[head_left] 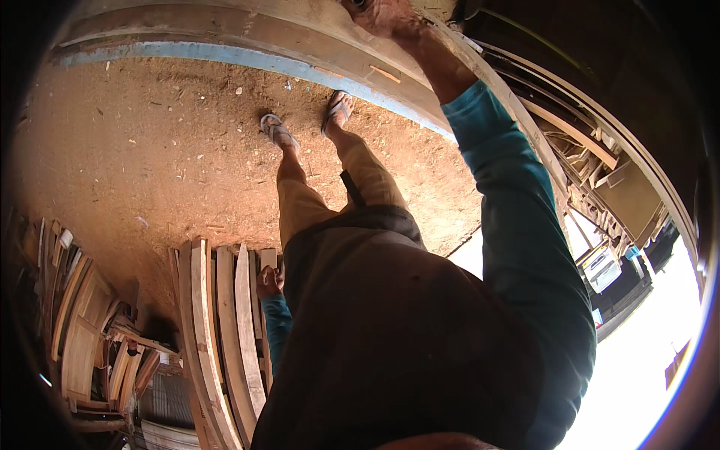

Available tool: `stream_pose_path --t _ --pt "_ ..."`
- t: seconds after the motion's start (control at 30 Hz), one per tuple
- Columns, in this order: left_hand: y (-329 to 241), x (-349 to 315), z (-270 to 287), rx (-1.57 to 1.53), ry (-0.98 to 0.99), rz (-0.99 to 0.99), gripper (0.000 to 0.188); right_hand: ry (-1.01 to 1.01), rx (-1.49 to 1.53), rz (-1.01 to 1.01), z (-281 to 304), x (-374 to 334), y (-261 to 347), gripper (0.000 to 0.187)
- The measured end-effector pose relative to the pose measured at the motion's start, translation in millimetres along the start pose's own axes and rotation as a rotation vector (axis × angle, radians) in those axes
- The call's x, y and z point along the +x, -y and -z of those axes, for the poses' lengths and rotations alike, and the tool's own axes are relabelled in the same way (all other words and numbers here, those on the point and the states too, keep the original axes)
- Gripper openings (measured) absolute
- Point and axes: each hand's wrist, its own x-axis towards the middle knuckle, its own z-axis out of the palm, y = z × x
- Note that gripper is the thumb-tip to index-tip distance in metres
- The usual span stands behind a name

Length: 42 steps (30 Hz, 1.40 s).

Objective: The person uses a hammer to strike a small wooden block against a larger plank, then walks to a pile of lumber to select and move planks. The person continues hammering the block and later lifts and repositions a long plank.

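Observation:
My right arm, in a teal sleeve, stretches up to the top edge, where my right hand (386, 16) is partly cut off by the frame. Its fingers look closed by a small dark round thing (359, 2), too little of which shows to name. Under that hand runs a long wooden board (315, 41). My left hand (270, 281) hangs low beside my hip with its fingers curled in, and nothing shows in them. Close by it stand several long wooden planks (225, 300); I cannot tell whether the hand touches them.
A blue-edged beam (217, 51) crosses in front of my sandalled feet (339, 111) on the brown dirt floor (165, 142). Wooden panels and offcuts (86, 330) crowd the lower left. More scrap wood (592, 169) and a clear plastic container (602, 268) lie at the right.

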Motion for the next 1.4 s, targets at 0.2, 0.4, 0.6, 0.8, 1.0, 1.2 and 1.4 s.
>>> stream_pose_path --t 0.2,0.4,0.6,0.8,1.0,1.2,1.4 --pt "-184 84 -94 0.104 0.185 -0.33 0.048 -0.129 0.183 0.007 52 -101 139 0.022" --pt "-284 76 -264 -0.238 1.033 0.132 0.049 -0.46 0.595 -0.101 106 -187 263 0.022" --pt "-258 26 -282 -0.267 1.292 0.478 0.044 -0.634 0.831 -0.347 117 -263 327 0.028" --pt "-216 31 -244 -0.084 1.281 0.462 0.039 -0.86 1.076 -0.48 118 -340 348 0.028" --pt "-169 -29 -233 0.011 1.322 0.451 0.026 -1.235 1.133 -0.412 94 -440 341 0.026" --pt "-65 -111 -211 0.86 1.602 0.248 0.03 -1.563 1.202 -0.165 68 -583 328 0.025" --pt "-20 -85 -256 0.943 1.176 -0.401 0.073 -1.621 0.908 -0.32 64 -753 336 0.025"
